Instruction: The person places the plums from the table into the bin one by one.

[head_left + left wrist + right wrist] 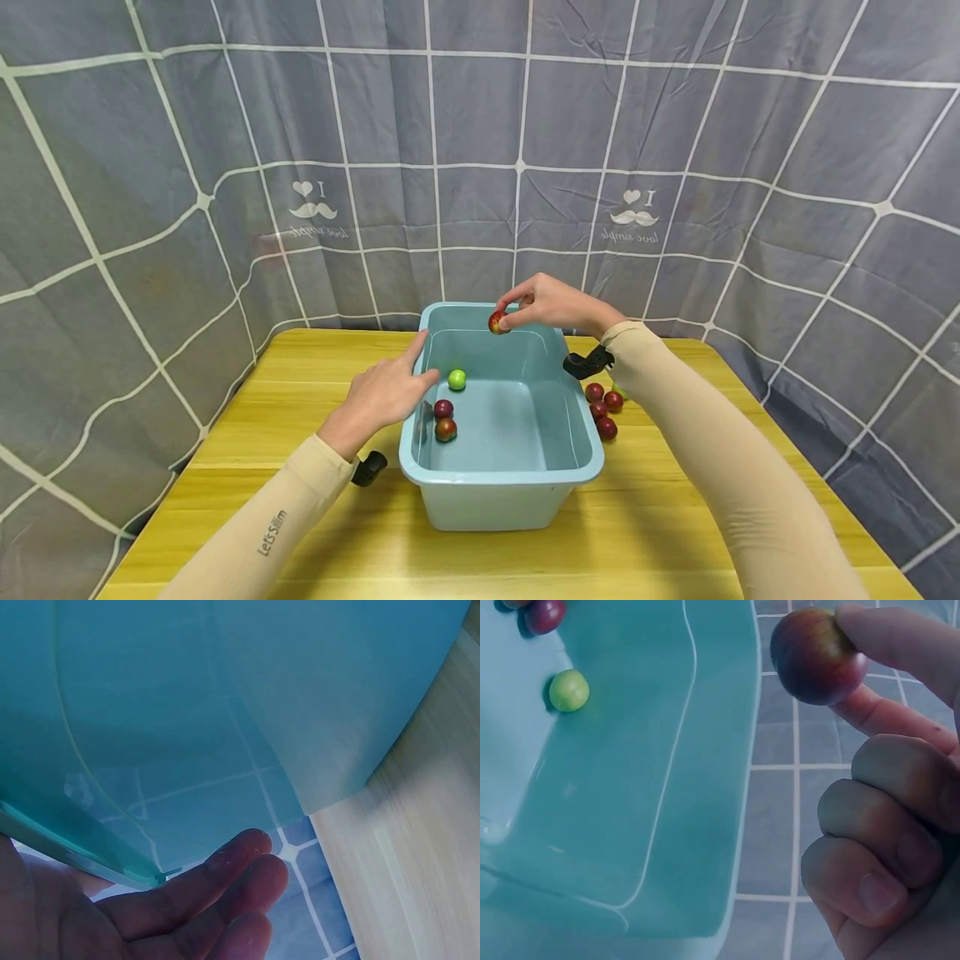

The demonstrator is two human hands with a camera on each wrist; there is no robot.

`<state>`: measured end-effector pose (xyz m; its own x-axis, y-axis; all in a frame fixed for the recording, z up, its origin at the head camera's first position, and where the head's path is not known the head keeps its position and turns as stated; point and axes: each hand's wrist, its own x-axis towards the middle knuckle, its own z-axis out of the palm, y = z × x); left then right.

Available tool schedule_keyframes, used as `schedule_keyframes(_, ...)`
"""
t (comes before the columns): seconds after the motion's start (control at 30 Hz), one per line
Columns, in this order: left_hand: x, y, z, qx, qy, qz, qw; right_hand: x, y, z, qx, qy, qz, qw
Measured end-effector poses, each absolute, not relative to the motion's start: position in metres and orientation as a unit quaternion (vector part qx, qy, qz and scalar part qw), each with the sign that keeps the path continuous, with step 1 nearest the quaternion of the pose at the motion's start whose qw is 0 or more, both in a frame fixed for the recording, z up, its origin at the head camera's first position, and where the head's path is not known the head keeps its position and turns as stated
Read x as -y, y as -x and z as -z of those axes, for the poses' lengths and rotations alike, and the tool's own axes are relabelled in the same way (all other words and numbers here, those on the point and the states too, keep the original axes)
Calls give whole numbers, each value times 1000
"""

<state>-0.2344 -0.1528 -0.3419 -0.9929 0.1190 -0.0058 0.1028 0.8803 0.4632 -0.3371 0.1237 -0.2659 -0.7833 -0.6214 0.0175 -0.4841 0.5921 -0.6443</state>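
My right hand (551, 302) pinches a red plum with a yellowish patch (496, 322) between thumb and index finger, above the far end of a light blue plastic basin (501, 477). In the right wrist view the plum (817, 656) is in the fingertips, the other fingers curled into the palm. My left hand (384, 392) rests at the basin's left rim, thumb over the inside; in the left wrist view its fingers (247, 885) lie extended outside the wall. Inside the basin, along its left side, lie a green fruit (457, 380), a dark red plum (443, 409) and a reddish-brown plum (446, 430).
Several dark red plums (606, 428) and a partly hidden green fruit (619, 390) lie on the wooden table (300, 375), right of the basin, near my right forearm. A grey curtain with white grid lines (480, 108) hangs behind and on both sides.
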Motion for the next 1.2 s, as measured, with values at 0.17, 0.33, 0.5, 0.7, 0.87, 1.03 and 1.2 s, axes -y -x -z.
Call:
schedule_keyframes(0.17, 153, 234, 341, -969, -57, -239, 18, -115, 343, 270, -891, 311, 310, 115)
schedule_keyframes(0.33, 153, 235, 341, -970, -55, -237, 21, -108, 350, 275, -898, 310, 293, 113)
schedule_keyframes(0.5, 153, 235, 340, -969, -55, -239, 24, -102, 355, 279, -902, 311, 274, 122)
schedule_keyframes(0.7, 153, 235, 340, -970, -57, -236, 24, -101, 356, 283, -900, 305, 276, 143)
schedule_keyframes(0.87, 153, 234, 340, -970, -57, -236, 23, -101, 357, 282, -904, 298, 270, 146)
schedule_keyframes(1.03, 153, 234, 340, -970, -57, -236, 23, -104, 356, 282, -907, 293, 266, 142)
schedule_keyframes(1.2, 153, 234, 341, -970, -58, -236, 24, -114, 352, 281, -905, 293, 278, 133)
